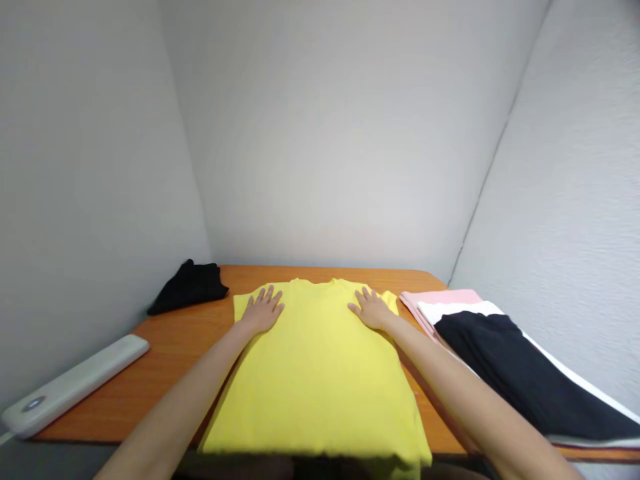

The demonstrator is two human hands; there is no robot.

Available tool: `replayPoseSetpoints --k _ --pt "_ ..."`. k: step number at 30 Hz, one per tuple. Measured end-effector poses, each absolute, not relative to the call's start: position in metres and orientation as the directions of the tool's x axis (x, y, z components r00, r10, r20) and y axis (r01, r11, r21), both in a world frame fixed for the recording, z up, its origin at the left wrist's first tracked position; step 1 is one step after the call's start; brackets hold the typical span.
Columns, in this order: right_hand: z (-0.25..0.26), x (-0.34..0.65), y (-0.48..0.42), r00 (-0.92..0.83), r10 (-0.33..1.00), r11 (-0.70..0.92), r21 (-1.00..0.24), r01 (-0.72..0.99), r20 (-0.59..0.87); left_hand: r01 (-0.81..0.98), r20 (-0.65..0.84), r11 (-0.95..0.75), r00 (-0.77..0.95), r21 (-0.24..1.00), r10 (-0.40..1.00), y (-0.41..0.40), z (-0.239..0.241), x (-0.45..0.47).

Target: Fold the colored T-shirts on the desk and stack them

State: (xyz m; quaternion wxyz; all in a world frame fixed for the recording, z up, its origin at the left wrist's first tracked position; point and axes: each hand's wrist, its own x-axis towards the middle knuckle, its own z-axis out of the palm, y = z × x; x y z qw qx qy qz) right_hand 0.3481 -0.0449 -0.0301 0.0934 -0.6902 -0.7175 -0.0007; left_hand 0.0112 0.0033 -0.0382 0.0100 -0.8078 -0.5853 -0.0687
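A yellow T-shirt (320,360) lies spread out on the wooden table, its neckline toward the wall and its lower part hanging over the near edge. My left hand (262,311) rests flat with fingers spread on the shirt's left shoulder area. On the opposite shoulder, my right hand (371,309) is also laid flat, fingers apart. The right sleeve looks slightly bunched beyond that hand, while the left sleeve sticks out flat.
Stacked at the right of the table (165,373) are folded pink (450,298), white (463,309) and black garments (520,373). A black cloth (193,287) lies at the far left. Nearer along the left edge sits a long white power strip-like object (77,383). Walls enclose the back and sides.
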Motion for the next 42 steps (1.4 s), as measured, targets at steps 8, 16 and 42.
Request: replayPoseSetpoints --k 8,16,42 --pt "-0.055 0.377 -0.001 0.046 0.999 -0.044 -0.120 0.992 0.015 0.959 0.026 -0.262 0.260 0.108 0.965 0.055 -0.049 0.010" --pt "-0.055 0.384 0.034 0.108 0.994 -0.107 -0.088 0.990 0.007 0.976 0.025 -0.200 0.199 0.087 0.980 0.098 -0.056 0.019" --pt "-0.030 0.390 0.017 0.074 0.920 -0.062 -0.043 0.997 0.386 0.840 0.409 -0.504 0.540 -0.204 0.736 0.005 -0.006 0.071"
